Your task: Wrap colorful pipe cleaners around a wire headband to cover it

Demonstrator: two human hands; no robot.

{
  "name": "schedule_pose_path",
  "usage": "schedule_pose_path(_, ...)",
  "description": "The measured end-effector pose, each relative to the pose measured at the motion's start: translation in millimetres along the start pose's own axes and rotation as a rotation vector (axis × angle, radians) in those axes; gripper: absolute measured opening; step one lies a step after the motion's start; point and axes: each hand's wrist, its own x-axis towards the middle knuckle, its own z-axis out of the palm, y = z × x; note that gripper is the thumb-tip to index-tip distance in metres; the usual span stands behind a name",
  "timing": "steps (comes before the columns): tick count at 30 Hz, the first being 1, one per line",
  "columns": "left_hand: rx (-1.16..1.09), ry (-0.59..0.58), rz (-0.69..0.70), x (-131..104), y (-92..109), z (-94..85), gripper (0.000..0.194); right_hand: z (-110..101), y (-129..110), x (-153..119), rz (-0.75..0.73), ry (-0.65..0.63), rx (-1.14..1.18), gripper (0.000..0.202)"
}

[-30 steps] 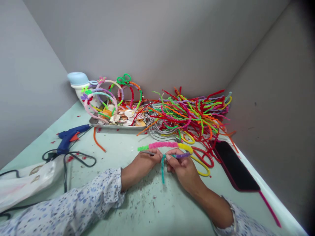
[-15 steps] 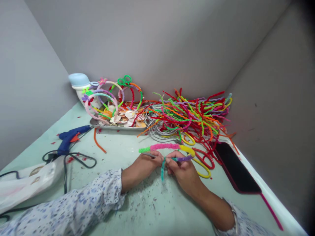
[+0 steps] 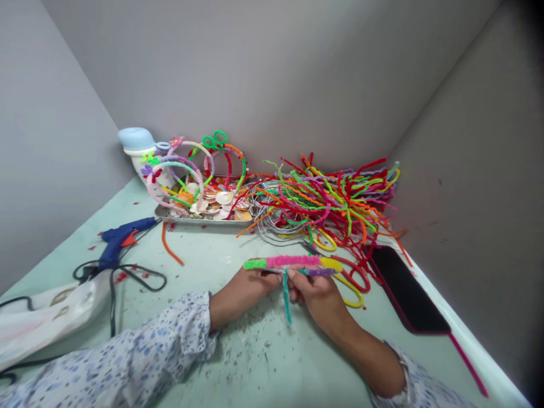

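A wire hoop (image 3: 293, 261) wrapped in fuzzy green, pink, yellow and purple pipe cleaner is held between my two hands, seen almost edge-on. My left hand (image 3: 250, 288) is closed on its bare grey wire, near the green end. At the purple side, the thumb and fingers of my right hand (image 3: 313, 289) pinch the hoop where a teal pipe cleaner (image 3: 287, 300) meets the wire. The loose end of that teal piece hangs down between the hands. Yellow-handled scissors (image 3: 351, 293) and red-handled scissors (image 3: 355, 272) lie partly hidden just beyond my right hand.
A metal tray (image 3: 204, 221) of shells with several wrapped hoops (image 3: 199, 147) stands at the back, beside a white bottle (image 3: 147, 164). Right of it lie a pipe cleaner pile (image 3: 335, 198) and wire coils (image 3: 272, 226). A blue glue gun (image 3: 114, 243) is left, a phone (image 3: 408, 289) right.
The hoop has tilted flatter, its pink top coming down closer to my hands. The teal end now hangs lower and slightly further right. Both hands keep their hold.
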Motion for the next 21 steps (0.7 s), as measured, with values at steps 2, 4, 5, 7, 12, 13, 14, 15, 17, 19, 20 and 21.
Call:
schedule_pose_path(2,0.018,-0.003,0.009,0.9,-3.0,0.7,0.021,0.6,1.6,1.0,0.026,0.002,0.010,0.040)
schedule_pose_path(4,0.014,-0.046,0.017,2.1,-6.6,1.2,0.020,1.2,3.2,1.7,0.020,0.011,0.038,0.039)
schedule_pose_path(5,0.006,-0.061,0.024,2.8,-8.3,1.6,0.019,1.5,4.0,1.9,0.020,0.012,0.059,0.037)
schedule_pose_path(7,-0.014,-0.065,0.053,3.9,-10.6,2.5,0.015,2.0,5.2,2.1,0.019,0.011,0.103,0.034)
schedule_pose_path(12,-0.080,-0.075,0.077,5.0,-10.5,5.9,0.019,1.6,3.4,1.4,0.014,-0.007,0.138,0.027)
schedule_pose_path(13,-0.084,-0.064,0.061,4.9,-9.9,6.4,0.020,1.4,2.5,1.3,0.009,-0.013,0.136,0.026)
schedule_pose_path(14,-0.082,-0.041,0.039,4.7,-9.4,6.8,0.019,1.1,1.8,1.2,0.001,-0.020,0.139,0.025)
schedule_pose_path(15,-0.079,-0.010,0.017,4.6,-8.9,7.0,0.017,1.0,1.4,1.3,-0.008,-0.030,0.150,0.024)
schedule_pose_path(17,-0.079,0.051,-0.027,4.2,-8.7,7.1,0.014,0.7,1.7,1.8,-0.027,-0.050,0.173,0.020)
schedule_pose_path(19,-0.087,0.096,-0.061,4.0,-9.4,7.0,0.014,0.4,3.2,2.4,-0.044,-0.056,0.177,0.018)
schedule_pose_path(20,-0.091,0.110,-0.072,4.1,-10.3,6.9,0.016,0.3,4.1,2.7,-0.051,-0.057,0.173,0.018)
schedule_pose_path(21,-0.093,0.123,-0.077,4.2,-11.5,6.8,0.017,0.1,5.0,2.9,-0.060,-0.059,0.170,0.018)
